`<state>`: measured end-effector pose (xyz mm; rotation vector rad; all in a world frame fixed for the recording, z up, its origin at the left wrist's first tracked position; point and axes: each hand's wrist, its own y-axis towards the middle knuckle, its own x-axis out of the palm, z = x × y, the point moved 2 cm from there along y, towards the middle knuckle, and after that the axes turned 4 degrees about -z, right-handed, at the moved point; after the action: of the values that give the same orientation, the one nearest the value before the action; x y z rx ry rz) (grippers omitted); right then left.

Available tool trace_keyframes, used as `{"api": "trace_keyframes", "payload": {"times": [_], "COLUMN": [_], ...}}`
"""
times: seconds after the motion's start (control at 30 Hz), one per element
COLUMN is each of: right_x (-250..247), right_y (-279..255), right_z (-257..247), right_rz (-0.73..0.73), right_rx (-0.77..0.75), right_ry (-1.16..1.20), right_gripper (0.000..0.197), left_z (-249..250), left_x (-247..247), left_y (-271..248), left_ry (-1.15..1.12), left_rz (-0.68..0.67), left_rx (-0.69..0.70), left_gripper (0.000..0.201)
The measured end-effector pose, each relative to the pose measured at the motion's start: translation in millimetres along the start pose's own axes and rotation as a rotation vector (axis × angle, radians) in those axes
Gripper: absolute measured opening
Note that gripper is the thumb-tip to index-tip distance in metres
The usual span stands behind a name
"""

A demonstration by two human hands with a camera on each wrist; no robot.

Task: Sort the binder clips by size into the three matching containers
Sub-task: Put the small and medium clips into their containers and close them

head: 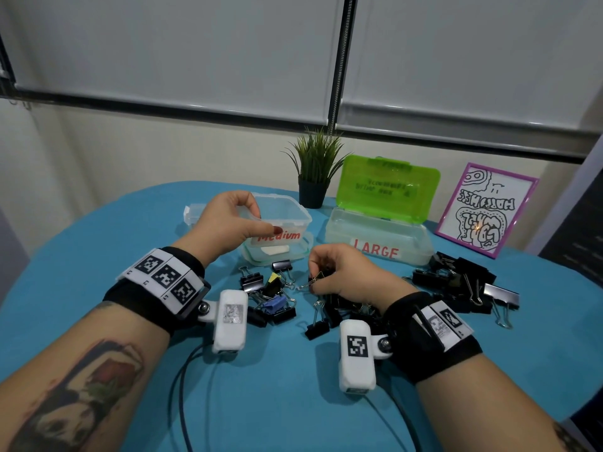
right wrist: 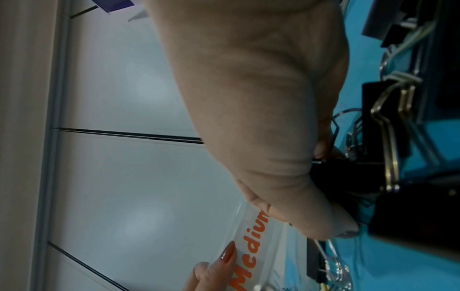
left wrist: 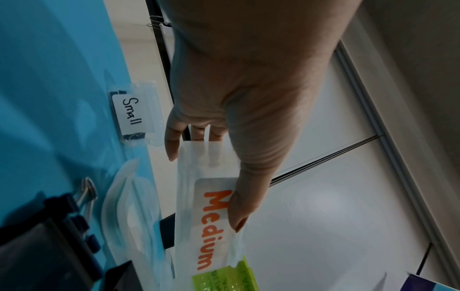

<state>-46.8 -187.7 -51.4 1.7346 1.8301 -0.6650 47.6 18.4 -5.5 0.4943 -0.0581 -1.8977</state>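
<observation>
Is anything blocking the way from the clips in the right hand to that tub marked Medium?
Nothing visible. The right hand grips black clips just in front of the Medium tub, which the left hand holds by its rim, lid off.

Your Medium container (head: 287, 212) is translucent frosted plastic with a paper label. Your binder clips (head: 456, 285) show glossy black bodies with shiny wire handles. The tablecloth (head: 98, 243) looks like matt cloth.

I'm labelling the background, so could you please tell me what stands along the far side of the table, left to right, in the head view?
Small clear box → Medium tub, held by the left hand → potted plant → Large box with a green lid → framed drawing.
</observation>
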Motion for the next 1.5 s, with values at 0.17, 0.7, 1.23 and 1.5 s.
{"api": "trace_keyframes", "payload": {"times": [0.17, 0.7, 1.23, 1.5], "right_x": [-2.9, -39.6, -25.0, -48.3], "right_y": [0.7, -6.3, -5.6, -18.9], "right_z": [6.2, 0.0, -20.8, -8.9], "right_rz": [0.117, 0.354, 0.393, 0.521], "right_rx": [0.037, 0.071, -0.251, -0.127], "right_ry": [0.238, 1.445, 1.022, 0.456], "right_gripper": [0.026, 0.016, 0.033, 0.014], "left_z": [2.9, 4.6, 16.8, 16.4], "left_x": [2.3, 5.0, 45.8, 38.2], "left_y": [-1.8, -3.0, -19.1, -16.0], "left_ry": [0.058, 0.246, 0.108, 0.054], "left_rz": [-0.021, -0.186, -0.447, -0.351], "left_rx": [-0.005, 0.119, 0.151, 0.115], "left_gripper": [0.036, 0.038, 0.039, 0.038]}}
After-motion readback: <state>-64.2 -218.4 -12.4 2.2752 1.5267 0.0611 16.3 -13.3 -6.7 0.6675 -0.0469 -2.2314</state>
